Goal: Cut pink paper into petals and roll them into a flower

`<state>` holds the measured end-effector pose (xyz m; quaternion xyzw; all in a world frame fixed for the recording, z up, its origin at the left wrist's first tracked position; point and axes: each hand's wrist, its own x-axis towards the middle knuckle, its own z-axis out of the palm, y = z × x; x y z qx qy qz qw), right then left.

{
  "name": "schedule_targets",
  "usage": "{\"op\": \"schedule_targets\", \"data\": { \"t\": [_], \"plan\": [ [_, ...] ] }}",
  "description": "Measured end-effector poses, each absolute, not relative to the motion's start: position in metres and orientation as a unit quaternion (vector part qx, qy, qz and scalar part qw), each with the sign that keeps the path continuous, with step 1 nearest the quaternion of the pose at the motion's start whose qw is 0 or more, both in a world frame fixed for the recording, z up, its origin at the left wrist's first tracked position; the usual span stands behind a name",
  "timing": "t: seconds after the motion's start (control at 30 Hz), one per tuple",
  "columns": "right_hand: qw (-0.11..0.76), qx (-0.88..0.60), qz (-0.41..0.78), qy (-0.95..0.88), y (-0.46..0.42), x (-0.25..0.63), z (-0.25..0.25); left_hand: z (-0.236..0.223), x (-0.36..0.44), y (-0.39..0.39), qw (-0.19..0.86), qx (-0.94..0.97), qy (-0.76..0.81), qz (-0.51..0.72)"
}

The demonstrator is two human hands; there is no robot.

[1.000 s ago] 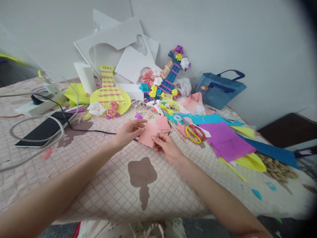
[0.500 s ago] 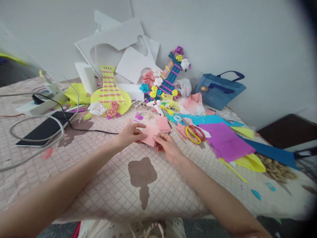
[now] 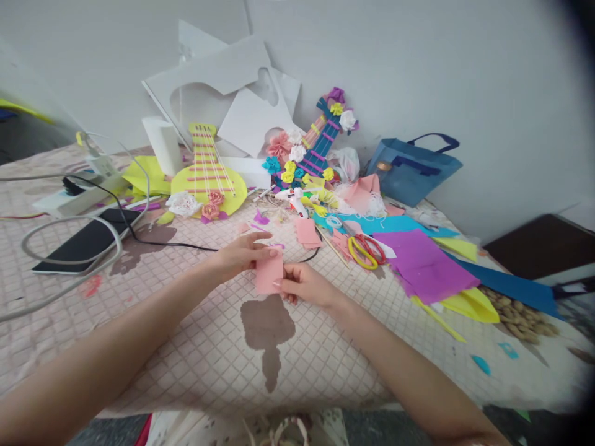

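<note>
Between my two hands is a small pink piece of crepe paper [image 3: 268, 274], held above the quilted tablecloth [image 3: 204, 347]. My left hand [image 3: 245, 253] pinches its upper left part with thumb and fingers. At its lower right edge my right hand [image 3: 302, 284] grips it, thumb on top and fingers partly hidden behind. Just beyond lies a small stack of pink paper pieces [image 3: 307, 233]. Scissors with yellow handles [image 3: 362, 253] and red-handled scissors [image 3: 375, 248] rest right of that stack.
A yellow paper guitar [image 3: 207, 179] and a blue flower-covered one [image 3: 320, 148] stand at the back, near a glue gun [image 3: 296, 199]. Purple paper [image 3: 423, 263], peanuts [image 3: 518, 316] and a blue bag [image 3: 413, 167] are rightward. Cables and a black tablet-like device [image 3: 88, 241] lie left.
The pink paper has come down slightly toward me and turned more upright, looking narrower. My right hand has shifted a little left and lower; both hands still hold the paper.
</note>
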<state>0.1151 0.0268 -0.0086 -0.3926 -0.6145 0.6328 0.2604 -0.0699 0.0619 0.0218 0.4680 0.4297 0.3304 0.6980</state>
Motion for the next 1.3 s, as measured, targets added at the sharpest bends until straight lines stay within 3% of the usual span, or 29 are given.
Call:
{"op": "schedule_targets", "data": {
  "t": [0.47, 0.8, 1.3],
  "plan": [
    [0.229, -0.376, 0.618, -0.652, 0.020, 0.112, -0.005, 0.014, -0.070, 0.066, 0.662, 0.530, 0.401, 0.346],
    [0.341, -0.407, 0.601, -0.597, 0.024, 0.111, -0.006, 0.014, -0.069, 0.064, 0.669, 0.496, 0.412, 0.371],
    [0.345, -0.427, 0.592, -0.591, 0.023, 0.108, -0.006, 0.012, -0.062, 0.058, 0.651, 0.495, 0.435, 0.376]
  ]
}}
